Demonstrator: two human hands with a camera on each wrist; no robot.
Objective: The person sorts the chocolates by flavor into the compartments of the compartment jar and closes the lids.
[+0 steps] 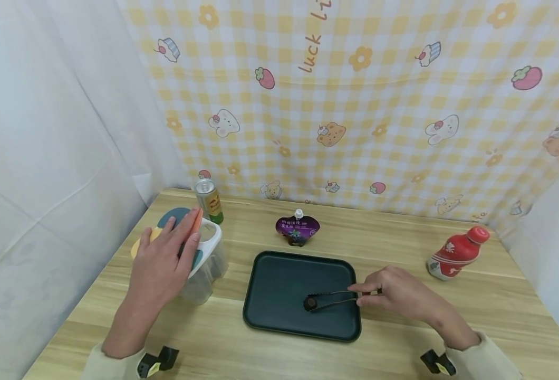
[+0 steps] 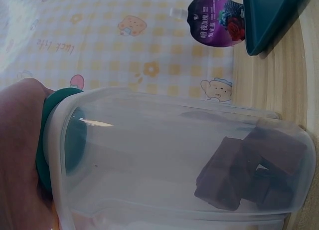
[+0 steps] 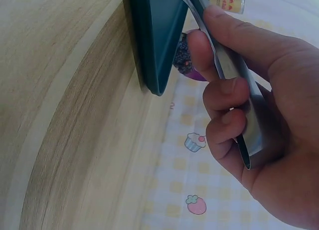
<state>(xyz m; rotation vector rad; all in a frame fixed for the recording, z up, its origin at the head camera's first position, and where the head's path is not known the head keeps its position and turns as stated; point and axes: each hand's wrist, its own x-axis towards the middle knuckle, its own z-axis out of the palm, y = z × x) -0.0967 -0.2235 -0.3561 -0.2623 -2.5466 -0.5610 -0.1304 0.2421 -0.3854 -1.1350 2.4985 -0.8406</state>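
My left hand (image 1: 165, 264) rests across the lid of a clear plastic container (image 1: 199, 287), its fingers reaching forward over the coloured flaps. Beside the index finger an orange flap (image 1: 196, 224) stands raised. Through the container's wall, dark brown blocks (image 2: 224, 172) show at the bottom in the left wrist view. My right hand (image 1: 393, 293) grips metal tongs (image 3: 234, 70) between thumb and fingers. At the tongs' tips is a small dark round piece (image 1: 310, 303), over the dark green tray (image 1: 279, 285).
A purple spouted pouch (image 1: 297, 229) lies behind the tray. The drink can (image 1: 210, 203) stands behind the container. On the right is a red bottle (image 1: 457, 253), tilted in view. A yellow checked cloth (image 1: 298, 153) hangs along the table's back edge.
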